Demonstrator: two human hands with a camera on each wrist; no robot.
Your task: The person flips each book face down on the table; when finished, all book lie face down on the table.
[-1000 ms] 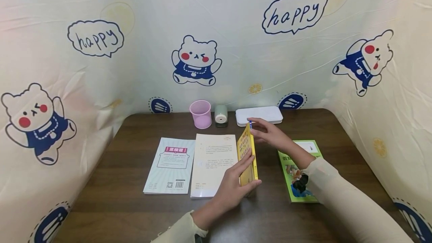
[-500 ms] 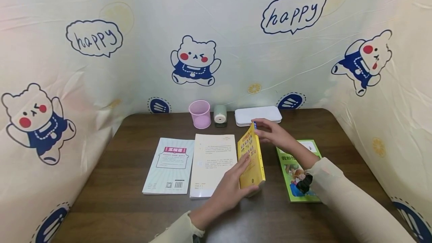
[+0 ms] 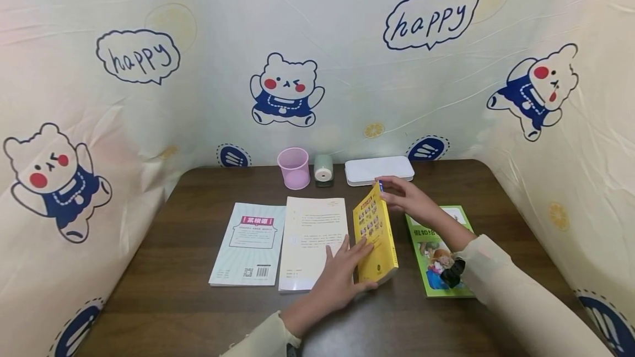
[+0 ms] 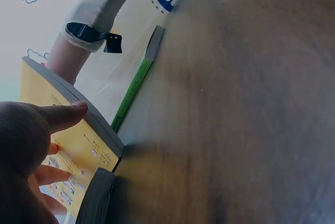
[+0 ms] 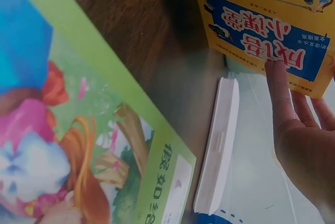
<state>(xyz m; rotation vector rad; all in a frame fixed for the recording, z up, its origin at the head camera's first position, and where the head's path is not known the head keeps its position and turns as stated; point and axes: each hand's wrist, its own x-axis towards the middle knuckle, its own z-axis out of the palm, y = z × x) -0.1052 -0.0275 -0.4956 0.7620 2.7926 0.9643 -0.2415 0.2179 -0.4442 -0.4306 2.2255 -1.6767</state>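
Observation:
A yellow book (image 3: 384,244) stands on edge right of centre on the table, tilted so its back cover faces up and left. My left hand (image 3: 337,277) lies against that cover near its lower end, fingers spread and fairly straight. In the left wrist view, the thumb of my left hand (image 4: 26,145) reaches the book's page edge. My right hand (image 3: 412,200) pinches the far end. In the right wrist view one digit of the right hand (image 5: 303,140) lies on the illustrated front cover of the yellow book (image 5: 225,22), with other fingers behind its edge.
A cream book (image 3: 312,236) lies left of the yellow one, then a light-blue book (image 3: 248,247). On the right lies a green book (image 3: 431,288), partly under my right forearm. A pink cup (image 3: 295,172), green pencil sharpener (image 3: 324,168) and white case (image 3: 379,168) line the back.
The yellow book has leaned and turned rightward, so more of its back cover shows. My right hand has moved slightly right with it, while my left fingers have spread lower on the cover.

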